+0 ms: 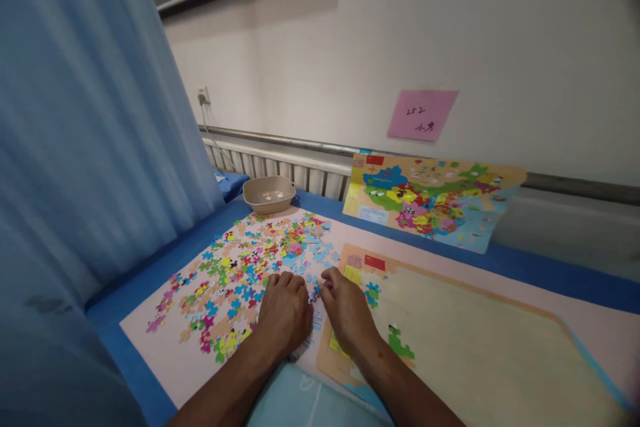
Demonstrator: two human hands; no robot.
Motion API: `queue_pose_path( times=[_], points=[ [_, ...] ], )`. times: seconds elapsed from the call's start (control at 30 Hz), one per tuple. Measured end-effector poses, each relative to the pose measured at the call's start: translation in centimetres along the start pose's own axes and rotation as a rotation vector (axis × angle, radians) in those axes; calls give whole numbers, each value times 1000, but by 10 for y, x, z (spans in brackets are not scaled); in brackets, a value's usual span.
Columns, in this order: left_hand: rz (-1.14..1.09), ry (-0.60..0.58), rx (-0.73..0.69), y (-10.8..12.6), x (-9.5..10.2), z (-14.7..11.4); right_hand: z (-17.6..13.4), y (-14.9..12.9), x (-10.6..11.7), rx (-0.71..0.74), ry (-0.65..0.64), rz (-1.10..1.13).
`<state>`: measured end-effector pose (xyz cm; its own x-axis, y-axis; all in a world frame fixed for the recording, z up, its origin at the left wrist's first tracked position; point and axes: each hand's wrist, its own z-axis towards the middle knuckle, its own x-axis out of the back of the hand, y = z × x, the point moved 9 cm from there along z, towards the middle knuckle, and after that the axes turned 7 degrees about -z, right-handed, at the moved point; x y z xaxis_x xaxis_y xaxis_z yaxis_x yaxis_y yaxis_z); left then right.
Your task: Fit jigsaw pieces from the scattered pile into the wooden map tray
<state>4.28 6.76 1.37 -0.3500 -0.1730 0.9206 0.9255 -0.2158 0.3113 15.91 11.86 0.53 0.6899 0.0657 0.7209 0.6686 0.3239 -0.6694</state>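
My left hand [286, 310] is closed, its fingers curled downward at the near right side of a spread of loose jigsaw pieces [250, 260]. Close beside it, my right hand [346, 307] is closed too, thumb and fingers drawn together at the left edge of the puzzle board [460, 340]. Blue pieces show in the gap between the two hands. Whatever either hand grips is hidden by the fingers. On the board, a green and blue cluster [372, 294] and a green joined cluster [400, 344] lie right of my right hand.
A beige plastic basket [269, 194] holding several pieces stands at the back. A colourful reference map [425, 200] leans against the wall rail. White paper [160, 367] covers part of the blue table surface [120, 310]. A blue curtain [100, 114] hangs on the left. A pink note [423, 115] is on the wall.
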Motion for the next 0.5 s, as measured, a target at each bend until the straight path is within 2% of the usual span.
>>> queue_pose_path(
  times=[0.13, 0.23, 0.3, 0.37, 0.4, 0.5],
  points=[
    [-20, 4, 3, 1, 0, -4, -3, 4, 1, 41, 4, -124],
    [-38, 13, 9, 2, 2, -6, -7, 0, 15, 78, 17, -141],
    [-45, 36, 23, -5, 7, -8, -15, -11, 24, 108, 22, -119],
    [-37, 89, 78, -26, 18, -14, -32, -31, 23, 162, 3, -72],
    [-26, 129, 127, -41, 27, -19, -45, -45, 15, 218, -41, -21],
    [23, 257, 303, -92, 54, -39, -106, -102, -31, 569, -293, 78]
  ],
)
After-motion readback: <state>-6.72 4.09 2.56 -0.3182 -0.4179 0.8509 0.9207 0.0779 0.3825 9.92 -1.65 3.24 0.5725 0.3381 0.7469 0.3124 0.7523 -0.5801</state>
